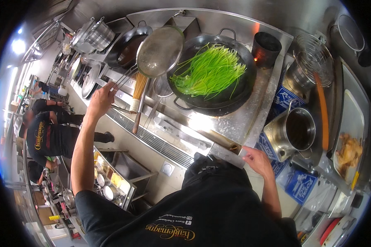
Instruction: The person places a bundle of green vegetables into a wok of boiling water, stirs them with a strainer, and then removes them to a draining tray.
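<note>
My left hand (102,99) grips the wire handle of a round strainer (160,51), which is held up over the stove between two woks. Green, long-stemmed vegetables (211,71) lie heaped in the large black wok (250,88). Below the strainer are a bamboo wok brush (139,89), a wooden-handled utensil (138,119) and a small wire skimmer (162,86). At the stove's front right corner, my right hand (258,160) touches the metal edge (228,156) with its thumb and forefinger apart; its other fingers are partly hidden.
A second wok (123,51) with dark liquid stands behind on the left. A glow shows beside a black metal cylinder (267,46). To the right are a steel pot of dark liquid (300,126), a spider skimmer (317,61) and a food tray (349,102). Several people stand at left, one nearer (51,136).
</note>
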Demonstrator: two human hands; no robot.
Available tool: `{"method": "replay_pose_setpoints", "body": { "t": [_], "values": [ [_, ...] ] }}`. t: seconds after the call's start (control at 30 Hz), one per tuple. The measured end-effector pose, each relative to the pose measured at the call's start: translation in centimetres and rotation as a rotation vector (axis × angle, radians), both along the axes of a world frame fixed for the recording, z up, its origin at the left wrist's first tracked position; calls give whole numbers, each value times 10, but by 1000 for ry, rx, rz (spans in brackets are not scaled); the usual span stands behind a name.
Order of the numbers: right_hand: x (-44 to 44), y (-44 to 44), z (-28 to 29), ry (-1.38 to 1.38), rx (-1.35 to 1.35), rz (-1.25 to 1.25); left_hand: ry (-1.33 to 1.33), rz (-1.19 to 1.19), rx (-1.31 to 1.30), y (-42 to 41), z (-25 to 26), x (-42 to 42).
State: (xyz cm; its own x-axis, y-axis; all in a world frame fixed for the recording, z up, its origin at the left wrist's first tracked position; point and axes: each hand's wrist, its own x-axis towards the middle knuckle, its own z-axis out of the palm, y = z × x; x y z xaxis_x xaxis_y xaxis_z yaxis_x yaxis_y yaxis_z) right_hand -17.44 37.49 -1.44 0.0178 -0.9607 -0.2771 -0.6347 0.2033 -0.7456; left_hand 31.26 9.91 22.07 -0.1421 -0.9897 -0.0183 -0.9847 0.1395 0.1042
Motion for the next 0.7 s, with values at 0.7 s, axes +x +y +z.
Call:
{"method": "replay_pose_setpoints", "body": {
  "t": [0.7],
  "values": [
    [49,18,-6,-25,-6,-130,-660,-742,-134,-170,47,-63]
  ]
}}
